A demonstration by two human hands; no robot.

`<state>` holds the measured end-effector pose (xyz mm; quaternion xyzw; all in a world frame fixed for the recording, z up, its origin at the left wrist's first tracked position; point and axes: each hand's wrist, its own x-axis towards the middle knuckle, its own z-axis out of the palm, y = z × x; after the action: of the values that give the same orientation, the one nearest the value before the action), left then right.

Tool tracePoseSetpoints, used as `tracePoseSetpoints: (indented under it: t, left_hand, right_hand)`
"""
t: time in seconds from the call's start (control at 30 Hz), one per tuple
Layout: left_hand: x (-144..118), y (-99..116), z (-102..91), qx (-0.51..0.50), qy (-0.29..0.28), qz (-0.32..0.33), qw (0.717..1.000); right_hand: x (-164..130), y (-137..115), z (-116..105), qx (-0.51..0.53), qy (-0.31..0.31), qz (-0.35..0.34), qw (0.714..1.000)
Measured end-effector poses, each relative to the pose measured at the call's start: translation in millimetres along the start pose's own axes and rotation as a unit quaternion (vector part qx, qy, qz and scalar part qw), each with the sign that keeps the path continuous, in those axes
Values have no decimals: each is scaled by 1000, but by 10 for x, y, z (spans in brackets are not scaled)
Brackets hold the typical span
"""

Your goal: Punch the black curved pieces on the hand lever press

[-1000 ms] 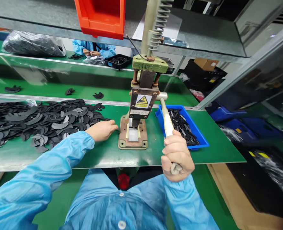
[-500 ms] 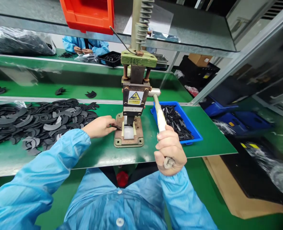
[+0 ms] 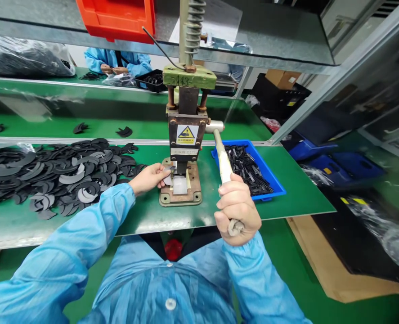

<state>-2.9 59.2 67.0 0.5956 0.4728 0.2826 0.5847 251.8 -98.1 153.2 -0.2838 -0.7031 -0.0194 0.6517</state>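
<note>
- Small dark flat part [image 3: 171,168]: pinched between thumb and fingertips of the left hand [image 3: 150,178], held at the left edge of the press base, just beside the white die block [image 3: 179,185] under the ram.
- Left hand: reaches in from the left over the green bench; fingers drawn together on the part, blue sleeve [image 3: 84,234] covering the arm to the wrist.
- Right hand [image 3: 237,210]: fist wrapped tight around the lower end of the lever handle [image 3: 224,163], fingers curled and pressed together; the handle slopes up and away to the press head.
- Manual hand press [image 3: 185,135]: upright on a rusty bolted base plate [image 3: 181,198], with a yellow warning label [image 3: 186,133] on its front and a coil spring [image 3: 193,22] on the column above.
- Heap of black crescent-shaped parts [image 3: 57,171]: spread over the bench [image 3: 141,216] left of the press, near the left hand.
- Blue tray [image 3: 273,180]: right of the press, holding dark pieces, just behind the lever handle.
- Orange bin [image 3: 118,20]: on the shelf above.
- Another person in a blue coat [image 3: 118,60]: at the far bench, hands together near a black tray [image 3: 152,81].
</note>
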Motion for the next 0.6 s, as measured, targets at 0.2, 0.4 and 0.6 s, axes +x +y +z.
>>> tracePoseSetpoints:
  t: [0.2, 0.4, 0.6]
  left_hand:
    - [65, 75, 115, -14, -18, -16, 1000]
    - [142, 116, 185, -18, -11, -62, 998]
    - [157, 204, 154, -22, -34, -102, 994]
  right_hand:
    - [5, -4, 8, -14, 5, -2, 1000]
    - [-55, 12, 11, -11, 8, 10, 1000]
    - [-82, 40, 0, -22, 2, 9, 1000]
